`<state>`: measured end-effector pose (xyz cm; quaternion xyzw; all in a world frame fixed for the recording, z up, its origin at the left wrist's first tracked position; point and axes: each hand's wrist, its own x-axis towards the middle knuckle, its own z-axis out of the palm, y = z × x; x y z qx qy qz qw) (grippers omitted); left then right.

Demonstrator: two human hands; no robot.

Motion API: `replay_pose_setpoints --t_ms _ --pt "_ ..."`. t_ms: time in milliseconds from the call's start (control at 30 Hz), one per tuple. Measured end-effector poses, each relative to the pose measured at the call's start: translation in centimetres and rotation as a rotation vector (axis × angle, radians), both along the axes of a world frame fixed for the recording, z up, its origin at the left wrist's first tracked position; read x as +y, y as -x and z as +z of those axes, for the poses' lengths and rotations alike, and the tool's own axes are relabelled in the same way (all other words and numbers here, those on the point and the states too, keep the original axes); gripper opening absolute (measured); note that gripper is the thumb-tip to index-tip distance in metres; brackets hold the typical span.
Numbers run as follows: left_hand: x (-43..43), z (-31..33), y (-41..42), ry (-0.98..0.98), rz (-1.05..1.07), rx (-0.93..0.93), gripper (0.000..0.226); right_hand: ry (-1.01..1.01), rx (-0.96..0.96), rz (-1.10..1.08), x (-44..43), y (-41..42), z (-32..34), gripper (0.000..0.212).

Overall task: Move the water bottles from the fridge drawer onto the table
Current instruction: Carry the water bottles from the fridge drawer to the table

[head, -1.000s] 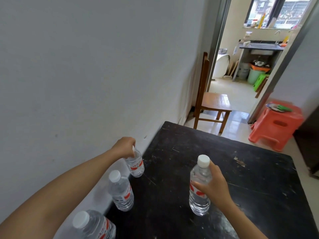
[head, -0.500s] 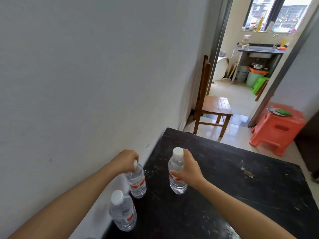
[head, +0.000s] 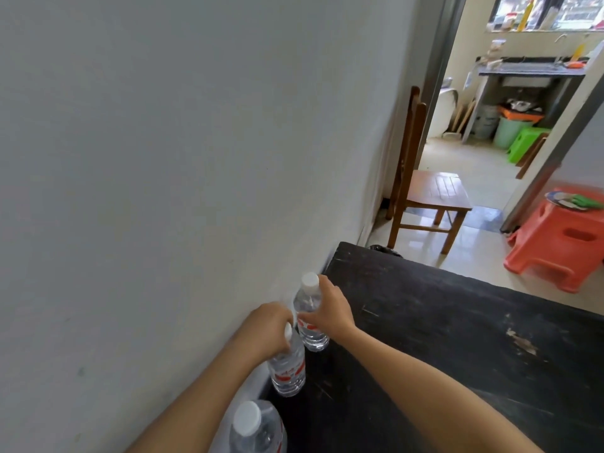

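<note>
Grips far bottle (head: 309, 304), upright on table (head: 457, 338) by the wall (head: 163, 158), in right hand (head: 331, 310); clasps near bottle (head: 289, 371) at its cap in left hand (head: 268, 331), just behind along the wall.

Three water bottles were counted on one black table (head: 457, 354): a far bottle (head: 309, 317), a middle bottle (head: 289, 371) and a near bottle (head: 258, 433). Two hands were in view, one left hand (head: 269, 325) and one right hand (head: 331, 308). Beyond stood one wooden chair (head: 431, 194), two plastic stools, one red stool (head: 562, 243) and one green stool (head: 526, 142), and one green bucket (head: 508, 132).
</note>
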<state>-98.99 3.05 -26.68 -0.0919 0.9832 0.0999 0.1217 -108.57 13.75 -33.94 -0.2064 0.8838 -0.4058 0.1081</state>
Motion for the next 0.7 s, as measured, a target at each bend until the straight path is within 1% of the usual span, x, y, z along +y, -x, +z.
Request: replay_pose_setpoints --t_ms 67,133,333,400,433,500,567,633,700 --pt "-0.3 -0.1 -0.1 -0.016 0.006 0.005 0.032 -0.063 0.028 0.065 -1.0 0.6 0.2 0.072" --pt "-0.5 0.0 -0.2 -0.028 0.013 0.007 0.033 -0.085 0.042 0.090 -1.6 1.0 0.4 0.073" --pt "-0.2 0.0 -0.1 -0.036 0.029 -0.008 0.030 -0.063 -0.014 0.052 -0.4 0.4 -0.2 0.078" --pt "-0.2 0.1 -0.1 -0.018 0.020 -0.008 0.031 -0.081 -0.002 0.029 0.7 0.1 0.1 0.081" --pt "-0.1 0.2 -0.2 -0.007 0.018 -0.016 0.031 -0.104 0.020 0.040 1.2 0.0 0.3 0.086" --pt "0.1 0.5 -0.4 0.008 0.020 -0.037 0.032 -0.143 0.051 0.064 2.3 -0.3 0.6 0.102" --pt "0.4 0.6 -0.6 0.021 0.043 -0.046 0.031 -0.161 0.022 0.034 4.0 -0.8 0.9 0.114" --pt "0.8 0.6 -0.8 0.045 0.065 -0.043 0.029 -0.177 -0.003 0.009 6.3 -1.6 0.9 0.112" --pt "1.5 0.8 -1.2 0.094 0.067 -0.056 0.031 -0.187 0.004 -0.004 9.4 -2.9 1.2 0.105"
